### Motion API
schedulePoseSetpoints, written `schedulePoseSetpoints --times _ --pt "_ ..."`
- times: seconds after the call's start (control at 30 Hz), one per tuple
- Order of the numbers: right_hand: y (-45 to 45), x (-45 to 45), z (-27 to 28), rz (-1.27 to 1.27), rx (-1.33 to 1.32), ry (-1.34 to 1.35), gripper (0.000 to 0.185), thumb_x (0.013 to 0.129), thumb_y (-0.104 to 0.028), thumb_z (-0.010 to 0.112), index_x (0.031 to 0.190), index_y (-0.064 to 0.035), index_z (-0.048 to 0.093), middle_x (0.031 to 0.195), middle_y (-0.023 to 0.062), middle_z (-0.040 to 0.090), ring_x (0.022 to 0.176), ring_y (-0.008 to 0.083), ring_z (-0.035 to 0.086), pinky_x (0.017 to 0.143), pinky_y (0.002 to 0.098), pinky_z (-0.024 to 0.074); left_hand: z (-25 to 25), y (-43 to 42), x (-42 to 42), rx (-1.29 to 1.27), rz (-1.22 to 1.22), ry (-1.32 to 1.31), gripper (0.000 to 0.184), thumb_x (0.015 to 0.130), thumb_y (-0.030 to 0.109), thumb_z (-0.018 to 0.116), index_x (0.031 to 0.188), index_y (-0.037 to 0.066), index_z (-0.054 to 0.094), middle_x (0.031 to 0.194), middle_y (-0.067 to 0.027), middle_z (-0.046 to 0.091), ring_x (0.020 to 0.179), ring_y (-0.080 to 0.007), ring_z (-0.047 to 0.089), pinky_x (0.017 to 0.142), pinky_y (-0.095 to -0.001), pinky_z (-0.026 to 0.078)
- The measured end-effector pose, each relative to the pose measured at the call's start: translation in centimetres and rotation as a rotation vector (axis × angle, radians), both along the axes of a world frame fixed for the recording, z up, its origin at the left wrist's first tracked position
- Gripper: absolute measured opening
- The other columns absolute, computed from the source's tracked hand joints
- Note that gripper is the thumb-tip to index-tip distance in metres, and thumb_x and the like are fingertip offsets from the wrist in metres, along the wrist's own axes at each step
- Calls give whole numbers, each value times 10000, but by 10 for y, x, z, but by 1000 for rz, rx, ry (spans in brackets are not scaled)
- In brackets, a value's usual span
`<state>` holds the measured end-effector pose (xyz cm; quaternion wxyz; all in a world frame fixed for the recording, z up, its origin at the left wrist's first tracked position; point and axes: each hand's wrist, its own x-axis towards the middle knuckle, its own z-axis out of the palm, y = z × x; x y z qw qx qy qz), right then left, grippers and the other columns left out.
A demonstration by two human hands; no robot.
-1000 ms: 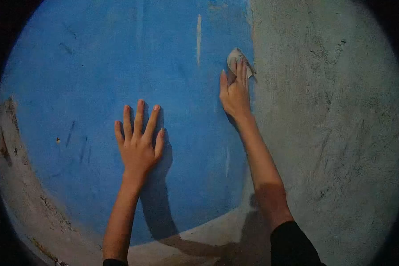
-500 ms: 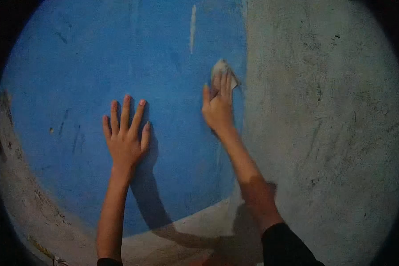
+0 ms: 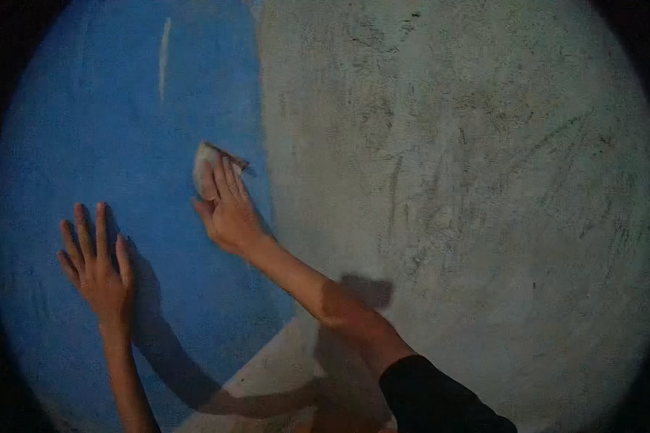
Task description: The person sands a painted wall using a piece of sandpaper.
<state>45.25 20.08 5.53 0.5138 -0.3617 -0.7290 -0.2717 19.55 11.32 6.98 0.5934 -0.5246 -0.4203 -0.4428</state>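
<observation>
Sheet (image 3: 203, 170) pressed to blue wall (image 3: 115, 115).
It is held beneath the right hand (image 3: 232, 216), fingers straight; left hand (image 3: 104, 281) is laid lower, splayed and released.

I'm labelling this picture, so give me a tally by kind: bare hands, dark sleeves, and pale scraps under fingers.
Bare hands: 2 (left hand, right hand)
Dark sleeve: 1
Pale scrap: 1
Total: 4
</observation>
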Motion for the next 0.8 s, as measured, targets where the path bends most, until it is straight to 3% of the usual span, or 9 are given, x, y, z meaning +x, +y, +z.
schedulePoseSetpoints --times 0.07,0.17,0.3,0.53,0.63,0.73,0.8 --pt "-5 -1 -2 24 -20 -37 671 1046 -347 397 1547 17 141 1581 300 156 1480 436 149 1205 516 159 3 0 6 61 -4 -1 532 1013 379 444 1533 321 349 1642 14 200 1526 -257 91 1196 -550 -40" --pt "-3 10 -3 33 -18 -76 679 1043 -362 398 1547 14 143 1582 294 165 1478 430 161 1200 523 170 -6 13 34 -48 -43 -35 525 990 381 473 1505 304 412 1627 -9 250 1522 -265 121 1191 -490 -129" --pt "-4 16 -3 29 -66 -86 676 1038 -359 409 1545 13 162 1580 295 172 1476 436 163 1197 528 174 -8 16 51 -119 -26 -75 513 979 389 490 1485 307 449 1619 -10 274 1518 -274 140 1201 -509 -60" --pt "-28 -83 -2 253 108 -103 675 1028 -357 439 1540 14 203 1574 302 192 1475 451 156 1192 551 158 -2 -37 -49 -137 231 -92 522 985 414 464 1495 308 431 1618 -8 275 1513 -279 159 1201 -547 45" --pt "-30 -92 32 201 194 190 663 1023 -384 437 1526 9 258 1574 258 249 1463 421 234 1193 555 159 -2 -64 -89 -124 319 -66 535 989 410 450 1508 285 414 1624 -20 262 1514 -287 153 1200 -547 52" --pt "-69 -145 -59 309 90 -133 645 1024 -385 436 1514 10 296 1568 257 266 1463 412 237 1183 577 168 -10 -85 -119 -142 362 -49 537 992 415 429 1504 257 426 1619 -42 273 1514 -291 156 1198 -546 56" --pt "-74 -145 -54 335 97 -156 629 1017 -360 457 1503 15 320 1559 264 282 1458 413 248 1175 590 175 -11 -92 -122 -151 333 -34 533 992 413 427 1502 257 431 1615 -48 283 1513 -291 159 1198 -541 57"
